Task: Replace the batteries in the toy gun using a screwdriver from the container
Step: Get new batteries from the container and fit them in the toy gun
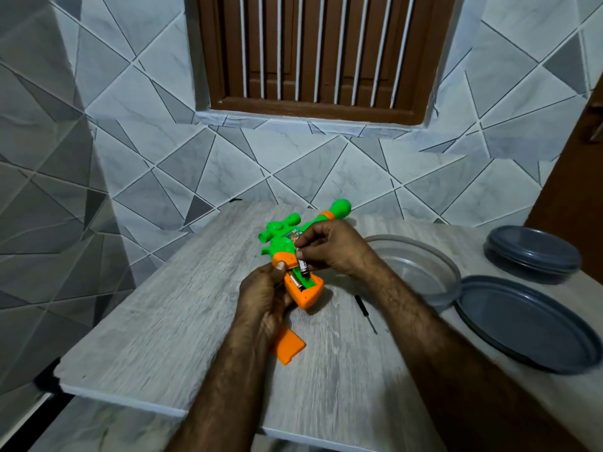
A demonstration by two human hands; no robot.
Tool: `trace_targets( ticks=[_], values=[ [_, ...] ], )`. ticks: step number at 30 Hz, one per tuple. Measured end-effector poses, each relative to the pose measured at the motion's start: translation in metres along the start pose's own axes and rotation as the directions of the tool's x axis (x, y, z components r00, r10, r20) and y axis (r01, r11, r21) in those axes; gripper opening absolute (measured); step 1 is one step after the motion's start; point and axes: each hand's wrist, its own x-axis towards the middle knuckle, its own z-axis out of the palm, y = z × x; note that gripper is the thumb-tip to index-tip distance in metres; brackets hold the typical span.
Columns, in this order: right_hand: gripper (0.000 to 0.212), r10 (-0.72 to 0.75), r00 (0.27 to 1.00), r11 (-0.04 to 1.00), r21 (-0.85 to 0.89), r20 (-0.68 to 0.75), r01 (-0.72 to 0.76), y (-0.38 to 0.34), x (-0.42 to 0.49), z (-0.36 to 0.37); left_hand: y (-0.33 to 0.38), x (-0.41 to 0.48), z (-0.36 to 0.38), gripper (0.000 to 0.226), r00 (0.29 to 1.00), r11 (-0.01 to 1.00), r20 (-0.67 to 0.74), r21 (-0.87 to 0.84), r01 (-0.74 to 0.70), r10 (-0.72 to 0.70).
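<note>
Your right hand is pinching a battery just above the open compartment of the toy gun on the desk. Your left hand is gripping its orange stock. You should be lining up polarity, seating the spring end first.

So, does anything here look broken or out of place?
Nothing looks damaged. The only odd bit is the orange cover, lying on the table off the toy gun, whose grip compartment stands open. That fits the job: the right hand pinches a battery over it.
</note>
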Motion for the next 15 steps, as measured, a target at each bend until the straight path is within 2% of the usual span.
trace_targets(
  ticks=[5, 9, 15],
  values=[
    [0.014, -0.018, 0.999, 0.964, -0.268, -0.048, 0.005, 0.000, 0.004, 0.007, -0.001, 0.002, -0.001, 0.015, 1.000, 0.999, -0.008, 0.044, -0.007, 0.007],
    [0.010, 0.011, 1.000, 0.921, -0.390, -0.022, -0.019, -0.005, 0.004, 0.009, -0.002, 0.007, -0.003, 0.006, 0.999, 0.997, -0.039, 0.079, 0.004, 0.000],
    [0.009, 0.031, 0.999, 0.858, -0.514, 0.027, -0.013, -0.012, -0.001, 0.011, -0.002, 0.010, -0.005, 0.008, 0.999, 0.993, -0.052, 0.114, 0.010, -0.004]
  ],
)
